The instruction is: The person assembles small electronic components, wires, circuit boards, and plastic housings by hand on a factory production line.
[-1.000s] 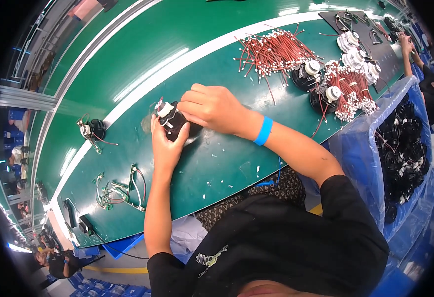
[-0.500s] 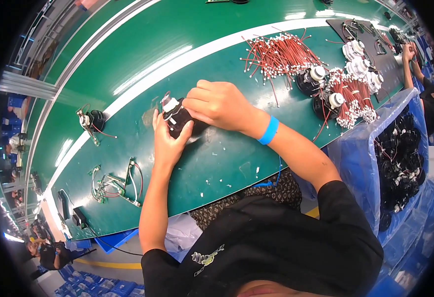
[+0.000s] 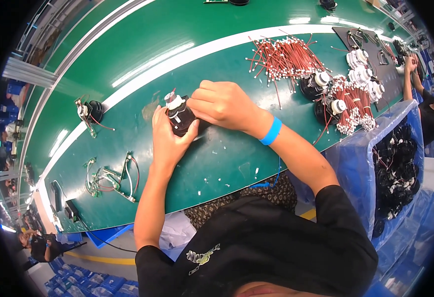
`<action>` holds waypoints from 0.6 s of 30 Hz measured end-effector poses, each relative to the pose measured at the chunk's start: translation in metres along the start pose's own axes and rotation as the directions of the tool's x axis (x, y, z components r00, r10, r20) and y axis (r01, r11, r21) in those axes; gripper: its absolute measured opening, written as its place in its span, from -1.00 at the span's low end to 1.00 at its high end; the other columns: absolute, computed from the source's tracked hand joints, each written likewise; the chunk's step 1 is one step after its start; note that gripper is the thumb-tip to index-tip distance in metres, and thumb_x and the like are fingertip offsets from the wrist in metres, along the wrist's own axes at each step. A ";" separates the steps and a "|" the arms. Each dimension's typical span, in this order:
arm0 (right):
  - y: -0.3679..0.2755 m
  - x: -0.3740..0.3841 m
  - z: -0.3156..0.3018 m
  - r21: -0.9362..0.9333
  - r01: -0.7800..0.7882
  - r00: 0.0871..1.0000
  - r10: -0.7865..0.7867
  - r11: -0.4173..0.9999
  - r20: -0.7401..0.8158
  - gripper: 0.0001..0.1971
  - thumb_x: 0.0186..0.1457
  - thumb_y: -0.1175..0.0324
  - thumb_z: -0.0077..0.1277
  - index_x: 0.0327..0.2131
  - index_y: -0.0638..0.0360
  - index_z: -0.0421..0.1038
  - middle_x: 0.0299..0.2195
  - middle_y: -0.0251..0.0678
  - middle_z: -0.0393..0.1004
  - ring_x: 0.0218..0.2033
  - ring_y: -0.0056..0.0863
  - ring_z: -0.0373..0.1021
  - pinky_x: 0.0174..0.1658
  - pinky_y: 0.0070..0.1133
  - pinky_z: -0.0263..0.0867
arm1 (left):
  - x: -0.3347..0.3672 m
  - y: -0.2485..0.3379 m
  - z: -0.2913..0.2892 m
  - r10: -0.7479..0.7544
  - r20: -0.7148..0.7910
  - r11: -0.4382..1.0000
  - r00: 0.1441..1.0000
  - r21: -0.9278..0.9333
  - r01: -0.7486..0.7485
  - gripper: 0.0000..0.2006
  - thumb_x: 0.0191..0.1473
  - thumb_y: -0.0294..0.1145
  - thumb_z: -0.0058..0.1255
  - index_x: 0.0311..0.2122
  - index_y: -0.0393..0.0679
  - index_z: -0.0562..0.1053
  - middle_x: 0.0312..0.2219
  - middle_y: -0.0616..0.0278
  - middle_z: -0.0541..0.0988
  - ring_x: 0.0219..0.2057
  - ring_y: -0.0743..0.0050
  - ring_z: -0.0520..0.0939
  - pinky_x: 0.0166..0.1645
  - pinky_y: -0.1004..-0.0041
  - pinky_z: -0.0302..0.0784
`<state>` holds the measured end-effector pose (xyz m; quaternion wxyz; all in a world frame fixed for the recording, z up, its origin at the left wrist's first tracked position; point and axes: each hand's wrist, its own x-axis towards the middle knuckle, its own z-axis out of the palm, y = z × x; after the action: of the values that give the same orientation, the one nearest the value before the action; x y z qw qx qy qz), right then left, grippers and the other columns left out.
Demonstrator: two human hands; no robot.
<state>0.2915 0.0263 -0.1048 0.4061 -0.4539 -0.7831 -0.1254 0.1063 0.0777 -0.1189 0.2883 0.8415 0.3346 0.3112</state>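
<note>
A black motor-like unit with a white round top and a thin red wire [image 3: 181,119] is tilted slightly over the green table. My left hand [image 3: 170,143] wraps round its lower left side, thumb in front. At the unit's upper right edge is my right hand [image 3: 224,106], fingers curled and pinched together; whatever they grip is hidden behind them. A blue band [image 3: 272,131] circles my right wrist. Farther left stands a similar black unit with a small green board [image 3: 89,115] attached.
Green boards with wires [image 3: 110,180] lie at left. At right are red wires with white connectors [image 3: 289,57], bundled wires [image 3: 353,106], black units [image 3: 316,84] and white units [image 3: 359,74]. A blue-lined bin [image 3: 343,161] holds black parts. Another person's hands [image 3: 411,63] work far right.
The unit's white top has turned more upright and into fuller view. My right fingers have shifted slightly right, off the black housing's front. My left hand keeps its grip.
</note>
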 end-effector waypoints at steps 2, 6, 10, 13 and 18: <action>-0.002 0.005 0.004 0.022 0.033 0.999 -0.033 0.999 0.021 -0.86 -0.21 0.45 0.15 -0.48 0.14 0.43 -0.53 -0.42 0.34 -0.47 -0.49 0.32 -0.49 -0.54 0.30 | -0.004 -0.002 -0.004 -0.041 -0.016 0.998 0.999 -0.045 0.040 -0.48 -0.20 -0.20 0.24 -0.16 -0.29 0.38 -0.27 -0.03 0.46 -0.18 -0.10 0.45 0.10 0.09 0.23; 0.002 0.013 -0.018 -0.059 -0.019 0.985 0.029 0.998 0.171 -0.87 -0.24 0.43 0.16 -0.52 0.14 0.43 -0.46 -0.34 0.43 -0.32 -0.35 0.37 -0.24 -0.46 0.28 | 0.010 -0.015 0.007 0.211 -0.053 0.970 0.976 0.131 -0.203 -0.36 -0.24 -0.16 0.28 -0.05 -0.26 0.34 -0.21 -0.04 0.44 -0.16 -0.05 0.44 0.01 0.14 0.28; -0.018 0.025 -0.030 0.007 -0.038 0.999 0.038 0.999 0.017 -0.73 -0.25 0.39 0.16 -0.35 0.14 0.45 -0.32 -0.29 0.43 -0.29 -0.35 0.36 -0.23 -0.43 0.27 | 0.002 -0.007 0.009 0.100 0.036 0.983 0.994 0.153 -0.104 -0.15 -0.23 -0.10 0.28 0.15 -0.28 0.18 0.04 -0.10 0.33 0.14 -0.07 0.27 0.24 -0.06 -0.02; -0.029 0.025 -0.022 0.104 -0.072 0.985 0.054 0.992 0.165 -0.68 -0.20 0.43 0.16 -0.25 0.13 0.45 -0.26 -0.26 0.42 -0.29 -0.31 0.38 -0.25 -0.44 0.32 | -0.023 0.002 -0.009 0.080 -0.036 0.987 0.996 0.140 -0.074 -0.12 -0.19 -0.11 0.28 0.19 -0.29 0.12 0.11 -0.14 0.27 0.19 -0.08 0.20 0.29 0.03 -0.04; -0.017 0.016 -0.028 0.160 -0.128 0.985 0.106 0.979 0.136 -0.81 -0.09 0.53 0.11 -0.31 0.18 0.46 -0.33 -0.25 0.43 -0.38 -0.29 0.43 -0.34 -0.46 0.37 | -0.096 0.023 -0.113 -0.240 0.132 0.948 0.962 0.247 0.202 -0.56 -0.06 -0.45 0.13 0.00 -0.14 0.41 0.07 0.07 0.37 0.14 0.06 0.32 0.24 0.24 0.16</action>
<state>0.2880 0.0111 -0.0717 0.3994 -0.4704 -0.7869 -0.0056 -0.0215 0.0239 -0.0626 0.2476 0.8486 0.4366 0.1672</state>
